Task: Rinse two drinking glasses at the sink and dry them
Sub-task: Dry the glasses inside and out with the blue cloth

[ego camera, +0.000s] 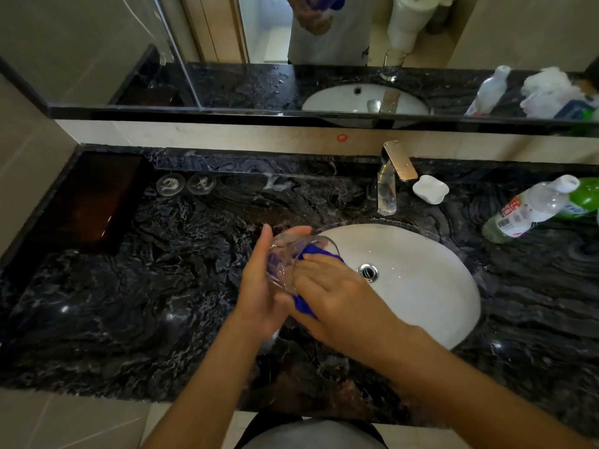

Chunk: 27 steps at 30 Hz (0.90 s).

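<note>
- Desk [129, 303]: we see dark marble carrying the white sink [421, 286], over whose left rim we work, probably so drips fall in.
- Left hand [259, 296]: closed around the tilted glass [285, 264], steadying it.
- Right hand [327, 293]: curled on the blue cloth [311, 251], pressing it into the glass's mouth to dry inside.
- Second glass: we cannot place it.

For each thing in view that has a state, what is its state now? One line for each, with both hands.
glass: tilted, held above the counter, cloth partly inside
cloth: pushed into the glass
left hand: cups the glass
right hand: presses the cloth
tap: no stream visible
sink: no standing water visible
bottle: capped, lying down
counter: wet
</note>
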{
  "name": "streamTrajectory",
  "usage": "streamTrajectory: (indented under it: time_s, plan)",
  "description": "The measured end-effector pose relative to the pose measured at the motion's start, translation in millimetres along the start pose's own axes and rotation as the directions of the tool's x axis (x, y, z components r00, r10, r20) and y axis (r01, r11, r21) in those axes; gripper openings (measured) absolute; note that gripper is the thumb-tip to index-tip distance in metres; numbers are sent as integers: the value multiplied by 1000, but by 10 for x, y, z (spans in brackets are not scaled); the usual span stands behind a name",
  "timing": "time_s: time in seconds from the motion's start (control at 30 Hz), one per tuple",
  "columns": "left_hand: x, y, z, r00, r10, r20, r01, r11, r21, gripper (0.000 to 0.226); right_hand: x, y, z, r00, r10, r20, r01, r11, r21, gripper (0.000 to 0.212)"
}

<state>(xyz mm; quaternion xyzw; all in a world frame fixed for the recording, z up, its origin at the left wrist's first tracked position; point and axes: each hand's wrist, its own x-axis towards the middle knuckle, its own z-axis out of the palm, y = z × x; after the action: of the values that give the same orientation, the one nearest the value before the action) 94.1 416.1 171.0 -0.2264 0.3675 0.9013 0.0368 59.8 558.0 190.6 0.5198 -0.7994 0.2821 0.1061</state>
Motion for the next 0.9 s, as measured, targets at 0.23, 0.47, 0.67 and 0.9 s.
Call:
streamTrajectory:
  time_s: [0.23,0.47,0.67,0.9]
  plan:
    - [-54,42,76,979,-76,-188,84,996,35,38,-65,114,39,986,-85,143,74,994,81,39]
    - [-111,-63,144,766,636,-90,-585,748,313,32,34,-286,-13,905,415,-94,-321,812,488,45]
    - [-277,270,92,996,-26,-82,42,981,192,71,-31,55,-35,979,-143,-147,157,984,88,38]
    - [-249,60,103,934,259,-248,-225,962,155,52,-12,-10,1,997,-52,-57,63,974,217,43]
